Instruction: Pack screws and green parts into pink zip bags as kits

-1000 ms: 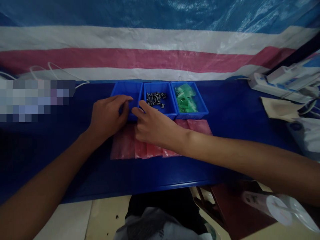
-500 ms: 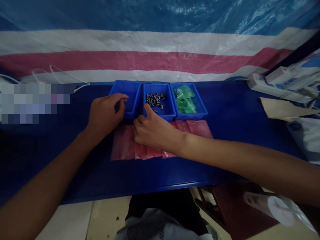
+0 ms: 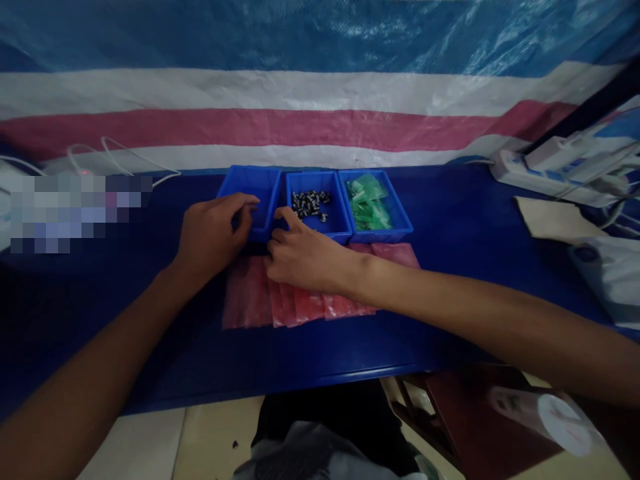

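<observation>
My left hand (image 3: 213,228) is at the near left of a blue bin (image 3: 253,179), fingertips over its inside. Its thumb and forefinger come together in a pinch, but whatever they hold does not show. My right hand (image 3: 300,253) hovers over red plastic bags (image 3: 250,293), in front of the middle blue bin (image 3: 345,233). Its forefinger is bent toward the left bin and the other fingers are curled under; anything in them is hidden. Small dark metal screw-like parts (image 3: 311,202) lie in the middle bin. Green plastic packets (image 3: 369,200) fill part of the right bin (image 3: 387,235).
A striped plastic sheet (image 3: 320,127) hangs behind the blue table (image 3: 460,227). White power strips (image 3: 545,180) and a beige piece of card (image 3: 553,219) lie at the right. White cables (image 3: 117,153) run at the left. A dark red stool (image 3: 480,420) stands below.
My right forefinger has shifted left, from the edge of the middle bin toward the left bin. My left hand stays nearly in place. The view has tilted slightly.
</observation>
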Motion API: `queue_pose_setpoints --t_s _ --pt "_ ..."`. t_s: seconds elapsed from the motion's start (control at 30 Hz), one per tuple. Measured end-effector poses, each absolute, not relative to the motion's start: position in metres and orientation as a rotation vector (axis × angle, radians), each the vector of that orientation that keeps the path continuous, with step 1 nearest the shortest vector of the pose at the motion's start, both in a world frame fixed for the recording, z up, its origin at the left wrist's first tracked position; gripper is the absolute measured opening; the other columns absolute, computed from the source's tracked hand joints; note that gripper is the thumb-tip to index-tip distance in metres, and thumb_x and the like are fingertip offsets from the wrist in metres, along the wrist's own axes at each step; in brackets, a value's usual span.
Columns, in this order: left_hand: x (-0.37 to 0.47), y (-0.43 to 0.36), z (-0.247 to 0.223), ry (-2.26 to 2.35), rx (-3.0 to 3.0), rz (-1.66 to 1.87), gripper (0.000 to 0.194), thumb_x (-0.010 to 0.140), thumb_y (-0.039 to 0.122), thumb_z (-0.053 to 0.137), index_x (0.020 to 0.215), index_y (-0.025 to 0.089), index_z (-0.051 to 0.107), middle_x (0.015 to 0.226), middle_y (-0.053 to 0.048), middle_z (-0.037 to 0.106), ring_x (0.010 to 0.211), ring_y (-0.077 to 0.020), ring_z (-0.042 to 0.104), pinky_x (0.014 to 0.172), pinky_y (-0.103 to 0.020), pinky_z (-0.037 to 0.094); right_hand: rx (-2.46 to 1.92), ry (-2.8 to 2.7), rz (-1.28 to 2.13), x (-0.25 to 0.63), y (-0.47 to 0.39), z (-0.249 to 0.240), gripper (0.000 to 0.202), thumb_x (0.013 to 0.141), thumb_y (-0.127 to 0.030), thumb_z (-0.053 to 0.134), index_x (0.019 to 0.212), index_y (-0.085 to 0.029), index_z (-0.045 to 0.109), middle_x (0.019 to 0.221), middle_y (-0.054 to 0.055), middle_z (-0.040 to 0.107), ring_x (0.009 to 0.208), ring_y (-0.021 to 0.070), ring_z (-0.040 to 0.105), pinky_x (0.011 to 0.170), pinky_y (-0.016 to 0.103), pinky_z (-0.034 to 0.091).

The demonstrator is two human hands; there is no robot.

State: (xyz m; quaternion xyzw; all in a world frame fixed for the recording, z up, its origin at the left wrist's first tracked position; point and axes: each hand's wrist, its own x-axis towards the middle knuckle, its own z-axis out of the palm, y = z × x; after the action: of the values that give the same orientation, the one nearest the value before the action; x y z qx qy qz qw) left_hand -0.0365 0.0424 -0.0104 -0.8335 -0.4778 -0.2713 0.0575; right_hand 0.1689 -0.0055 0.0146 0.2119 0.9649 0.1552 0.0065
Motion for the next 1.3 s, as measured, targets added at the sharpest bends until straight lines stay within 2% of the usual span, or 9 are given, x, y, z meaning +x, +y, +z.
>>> queue_pose_setpoints --t_s 0.2,0.33,0.47,0.7,0.8,0.9,1.07,1.2,1.3 --pt "-0.033 0.032 0.0 -1.341 -2.654 -0.786 0.055 0.115 0.05 0.03 0.14 0.02 0.07 0.14 -0.003 0.08 0.123 -0.022 0.08 0.107 -0.04 0.066 0.623 3.349 0.801 0.196 -0.008 0.023 0.045 0.111 0.0 0.041 0.095 -0.017 0.079 0.094 0.005 0.081 0.093 0.0189 0.074 0.118 0.054 0.054" --pt "-0.028 0.024 0.001 -1.052 -2.833 -0.733 0.05 0.118 0.054 0.04 0.143 0.023 0.069 0.15 -0.006 0.074 0.144 -0.0267 0.069 0.121 -0.048 0.063 0.707 3.7 0.504 0.239 -0.018 0.025 0.031 0.116 -0.011 0.049 0.11 -0.018 0.078 0.116 0.006 0.084 0.103 0.0169 0.076 0.12 0.049 0.055" --pt "-0.022 0.016 0.0 -0.9 -2.822 -0.777 0.044 0.116 0.054 0.053 0.141 0.023 0.071 0.138 -0.008 0.081 0.14 -0.0299 0.072 0.116 -0.05 0.066 0.62 3.697 0.212 0.27 -0.021 0.015 0.024 0.115 -0.011 0.054 0.114 -0.017 0.077 0.118 0.009 0.085 0.106 0.0177 0.077 0.109 0.045 0.061" --pt "-0.015 0.004 0.003 -0.847 -2.799 -0.826 0.032 0.113 0.033 0.066 0.143 0.024 0.071 0.155 -0.011 0.07 0.133 -0.0265 0.076 0.114 -0.042 0.068 0.566 3.526 0.102 0.281 -0.026 0.01 0.034 0.116 -0.011 0.049 0.104 -0.015 0.081 0.115 0.009 0.085 0.105 0.0184 0.077 0.112 0.044 0.057" --pt "-0.015 0.004 0.0 -0.919 -2.797 -0.843 0.026 0.112 0.031 0.067 0.136 0.029 0.076 0.155 -0.008 0.07 0.135 -0.0291 0.075 0.116 -0.046 0.068 0.831 3.632 0.04 0.287 -0.027 0.015 0.021 0.113 -0.025 0.064 0.107 -0.018 0.083 0.118 0.008 0.085 0.113 0.0248 0.076 0.1 0.046 0.061" --pt "-0.014 0.006 -0.002 -0.952 -2.811 -0.855 0.022 0.112 0.032 0.066 0.13 0.031 0.079 0.154 -0.005 0.071 0.139 -0.0309 0.073 0.118 -0.049 0.067 1.293 3.55 0.06 0.293 -0.025 0.014 0.022 0.109 -0.032 0.071 0.115 -0.015 0.084 0.122 0.015 0.081 0.108 0.0293 0.078 0.093 0.046 0.065" --pt "-0.012 0.006 -0.002 -0.876 -2.82 -0.87 0.015 0.111 0.027 0.068 0.116 0.026 0.082 0.145 -0.006 0.077 0.137 -0.0303 0.073 0.116 -0.047 0.067 1.334 3.467 -0.039 0.295 -0.018 0.002 0.024 0.111 -0.021 0.062 0.108 -0.012 0.084 0.124 0.017 0.074 0.092 0.0205 0.076 0.082 0.034 0.064" --pt "-0.011 0.007 -0.001 -0.8 -2.821 -0.88 0.015 0.112 0.025 0.067 0.112 0.024 0.081 0.139 -0.006 0.08 0.136 -0.0265 0.074 0.114 -0.044 0.068 1.301 3.51 0.194 0.291 -0.021 0.004 0.023 0.112 -0.019 0.061 0.103 -0.013 0.081 0.114 0.014 0.075 0.092 0.0208 0.073 0.083 0.035 0.063" --pt "-0.009 0.009 -0.001 -0.768 -2.811 -0.89 0.016 0.111 0.03 0.069 0.118 0.019 0.08 0.147 -0.014 0.075 0.142 -0.0288 0.07 0.117 -0.046 0.066 1.174 3.539 0.319 0.284 -0.033 0.008 0.024 0.113 -0.023 0.061 0.101 -0.016 0.081 0.104 0.011 0.076 0.091 0.0223 0.07 0.08 0.036 0.06"
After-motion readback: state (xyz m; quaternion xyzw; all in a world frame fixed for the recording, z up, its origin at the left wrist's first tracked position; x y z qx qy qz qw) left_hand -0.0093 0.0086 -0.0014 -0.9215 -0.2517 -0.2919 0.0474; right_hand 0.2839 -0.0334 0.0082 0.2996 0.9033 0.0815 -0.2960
